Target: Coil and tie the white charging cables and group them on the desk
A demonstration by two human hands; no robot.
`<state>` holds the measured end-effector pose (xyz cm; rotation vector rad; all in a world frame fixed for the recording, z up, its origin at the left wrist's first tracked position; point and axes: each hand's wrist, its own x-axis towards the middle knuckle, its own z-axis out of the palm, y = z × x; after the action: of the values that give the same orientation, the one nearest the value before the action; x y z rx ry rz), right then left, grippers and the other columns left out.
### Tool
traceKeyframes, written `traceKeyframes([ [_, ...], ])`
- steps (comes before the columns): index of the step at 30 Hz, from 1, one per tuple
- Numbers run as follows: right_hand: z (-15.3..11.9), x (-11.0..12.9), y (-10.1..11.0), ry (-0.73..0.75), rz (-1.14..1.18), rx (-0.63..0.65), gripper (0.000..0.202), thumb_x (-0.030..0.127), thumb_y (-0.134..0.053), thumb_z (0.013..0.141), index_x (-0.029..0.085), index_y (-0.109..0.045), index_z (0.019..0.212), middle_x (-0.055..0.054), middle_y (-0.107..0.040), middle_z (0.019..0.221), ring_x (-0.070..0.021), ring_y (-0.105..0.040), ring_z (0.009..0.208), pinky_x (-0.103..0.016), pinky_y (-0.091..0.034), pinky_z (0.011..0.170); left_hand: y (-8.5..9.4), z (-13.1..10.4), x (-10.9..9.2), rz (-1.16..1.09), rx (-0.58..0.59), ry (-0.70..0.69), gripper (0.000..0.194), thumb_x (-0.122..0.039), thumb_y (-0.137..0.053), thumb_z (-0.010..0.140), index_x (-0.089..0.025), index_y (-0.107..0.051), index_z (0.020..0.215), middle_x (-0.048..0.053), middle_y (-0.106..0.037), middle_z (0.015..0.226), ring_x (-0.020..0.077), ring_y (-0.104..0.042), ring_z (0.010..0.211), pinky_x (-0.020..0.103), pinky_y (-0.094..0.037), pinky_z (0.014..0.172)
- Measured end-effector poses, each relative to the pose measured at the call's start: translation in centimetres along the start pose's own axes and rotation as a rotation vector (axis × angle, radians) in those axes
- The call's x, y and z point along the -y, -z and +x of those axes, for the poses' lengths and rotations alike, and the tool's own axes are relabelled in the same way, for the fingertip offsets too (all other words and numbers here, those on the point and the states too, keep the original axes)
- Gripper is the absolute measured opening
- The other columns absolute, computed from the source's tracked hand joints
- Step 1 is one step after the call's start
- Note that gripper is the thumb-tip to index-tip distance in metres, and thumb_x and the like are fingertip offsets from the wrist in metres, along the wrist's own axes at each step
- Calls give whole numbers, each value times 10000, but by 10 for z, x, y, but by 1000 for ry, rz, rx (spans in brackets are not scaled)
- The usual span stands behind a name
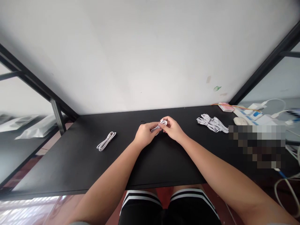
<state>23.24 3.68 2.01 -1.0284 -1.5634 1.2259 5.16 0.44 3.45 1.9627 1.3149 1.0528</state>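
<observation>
Over the middle of the black table, a coiled white cable is held between both hands. My left hand is closed on the coil's left end, its thumb and fingers pinching the loops. On the other end, my right hand grips the coil with bent fingers. Part of the cable is hidden behind the fingers. To the left lies another coiled white cable, folded in a narrow bundle. A bigger pile of white cables rests to the right of my right hand.
The black table meets a white wall at the back. At the right are a white mouse, a pink and white box, a power strip with chargers, and a blurred-out patch. Black metal frame bars stand at both sides.
</observation>
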Motion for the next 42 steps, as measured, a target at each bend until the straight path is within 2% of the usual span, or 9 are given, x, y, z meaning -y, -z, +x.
traceKeyframes([
  [8,0,4,-1,-87,230,-26,467,411,-813,710,216,-603,1078,-8,-698,823,-145,-607,712,-308,-498,672,0,0,4,-245,-50,86,280,-423,-672,870,-217,-730,1051,72,-775,977,228,-742,883,368,-597,823],
  [15,1,7,2,-180,369,-25,290,378,-778,717,193,-694,924,-11,-658,773,-121,-564,673,-284,-449,635,1,0,3,-233,-58,121,264,-444,-637,886,-209,-703,987,62,-773,901,210,-730,779,328,-580,696],
  [17,2,7,2,-193,369,-20,238,364,-759,718,186,-709,869,-21,-662,788,-119,-561,674,-285,-445,632,2,0,4,-235,-44,122,263,-438,-634,888,-204,-700,989,58,-771,882,203,-725,766,325,-574,702],
  [20,2,5,2,-182,324,-22,212,358,-748,717,188,-724,841,-23,-668,785,-119,-558,665,-286,-445,628,1,1,7,-234,-38,99,258,-413,-645,882,-206,-721,1015,72,-768,975,219,-725,891,327,-577,756],
  [23,2,3,2,-151,257,-3,227,374,-755,733,192,-732,868,-20,-677,769,-123,-570,664,-295,-470,653,0,3,8,-230,-30,105,271,-408,-651,878,-206,-734,1038,85,-754,1031,229,-710,949,322,-586,732],
  [28,-1,4,4,-113,193,24,249,389,-766,750,184,-726,885,-19,-680,736,-130,-588,653,-307,-494,665,1,3,6,-362,55,175,320,-402,-681,860,-162,-695,1073,91,-738,958,196,-700,833,304,-590,646],
  [32,-1,5,7,-134,193,72,240,383,-752,772,180,-729,897,-5,-653,690,-119,-566,619,-285,-464,619,3,3,4,-464,110,201,330,-395,-698,849,-146,-659,1062,84,-716,920,157,-675,744,246,-539,538],
  [37,-3,6,8,-150,233,146,239,389,-746,794,180,-738,910,-15,-682,766,-98,-541,607,-264,-433,598,4,4,5,-553,137,211,332,-366,-722,835,-139,-604,1045,81,-692,942,135,-665,700,238,-529,522],
  [42,-7,12,6,-167,232,223,310,432,-788,759,170,-706,903,-39,-722,789,-140,-619,662,-271,-451,609,2,4,5,-599,138,214,297,-333,-739,816,-140,-565,959,46,-671,850,122,-649,665,221,-522,506],
])
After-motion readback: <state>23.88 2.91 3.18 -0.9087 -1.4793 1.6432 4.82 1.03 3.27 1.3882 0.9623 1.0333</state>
